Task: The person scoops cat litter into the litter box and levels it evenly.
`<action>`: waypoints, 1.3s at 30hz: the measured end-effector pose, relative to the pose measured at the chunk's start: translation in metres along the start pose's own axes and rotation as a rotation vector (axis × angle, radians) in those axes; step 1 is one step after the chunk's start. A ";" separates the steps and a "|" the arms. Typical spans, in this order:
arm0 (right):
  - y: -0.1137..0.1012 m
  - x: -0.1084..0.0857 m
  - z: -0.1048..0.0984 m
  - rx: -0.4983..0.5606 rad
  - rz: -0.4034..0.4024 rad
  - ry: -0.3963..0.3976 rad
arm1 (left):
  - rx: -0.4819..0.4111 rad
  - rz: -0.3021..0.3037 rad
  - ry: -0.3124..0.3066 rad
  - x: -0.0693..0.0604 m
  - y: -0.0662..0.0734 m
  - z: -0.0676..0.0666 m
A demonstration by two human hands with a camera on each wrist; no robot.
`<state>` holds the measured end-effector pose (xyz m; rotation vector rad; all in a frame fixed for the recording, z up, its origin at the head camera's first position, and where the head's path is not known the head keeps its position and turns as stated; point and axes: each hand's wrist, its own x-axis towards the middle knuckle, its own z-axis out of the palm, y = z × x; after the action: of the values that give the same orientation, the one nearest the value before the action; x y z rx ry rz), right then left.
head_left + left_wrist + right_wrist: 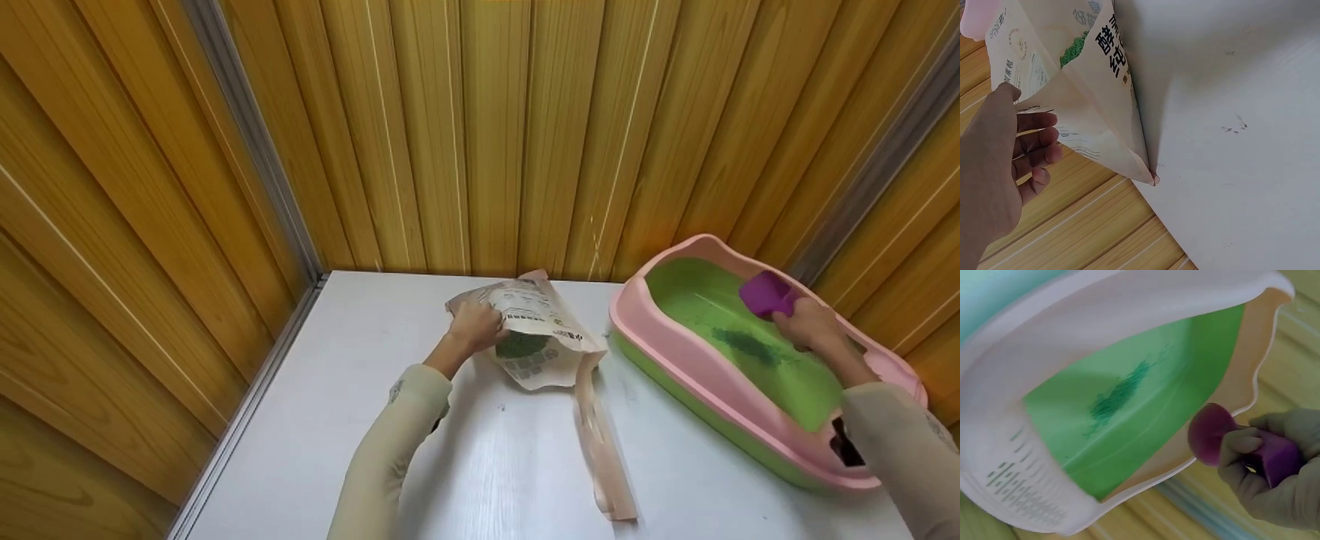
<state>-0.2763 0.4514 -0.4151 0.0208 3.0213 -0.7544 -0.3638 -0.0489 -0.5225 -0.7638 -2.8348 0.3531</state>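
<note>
My left hand (477, 327) pinches the rim of a printed paper bag (536, 304) lying on the white table, its mouth held apart. Green pellets (1074, 49) show inside the bag. Over the litter box (670, 341), which has a pink rim and green base, my right hand (814, 324) grips a purple scoop (766, 294) by its handle. The scoop (1212, 434) looks tilted in the right wrist view; its inside is hard to make out. A small dark-green patch of pellets (1120, 394) lies on the box floor.
A long torn strip (604, 450) hangs from the bag's mouth across the white table (510, 465). Wood-panelled walls (495, 135) stand behind and at both sides. Slots (1022, 492) pierce one end of the litter box. Dark specks (1235, 126) mark the tabletop.
</note>
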 end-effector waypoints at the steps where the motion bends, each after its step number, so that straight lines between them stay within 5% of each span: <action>1: -0.007 0.000 0.000 0.051 -0.005 0.009 | 0.002 0.005 0.003 0.000 0.000 0.000; 6: -0.046 -0.006 -0.002 0.349 0.002 -0.102 | -0.023 -0.012 -0.005 0.000 -0.001 0.001; 11: -0.079 -0.010 0.009 0.459 -0.018 -0.242 | -0.056 -0.038 -0.033 0.000 -0.003 0.000; 23: -0.130 -0.031 0.054 0.459 -0.025 -0.560 | -0.034 -0.063 0.039 -0.004 -0.008 -0.001; 32: -0.129 -0.044 0.069 0.382 -0.038 -0.696 | -0.037 -0.073 0.032 -0.006 -0.007 -0.002; 39: -0.122 -0.048 0.056 0.303 -0.016 -0.749 | -0.072 -0.065 0.004 -0.007 -0.006 -0.003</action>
<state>-0.2290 0.3168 -0.4060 -0.2251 2.1912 -0.9484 -0.3604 -0.0569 -0.5188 -0.6835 -2.8740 0.2404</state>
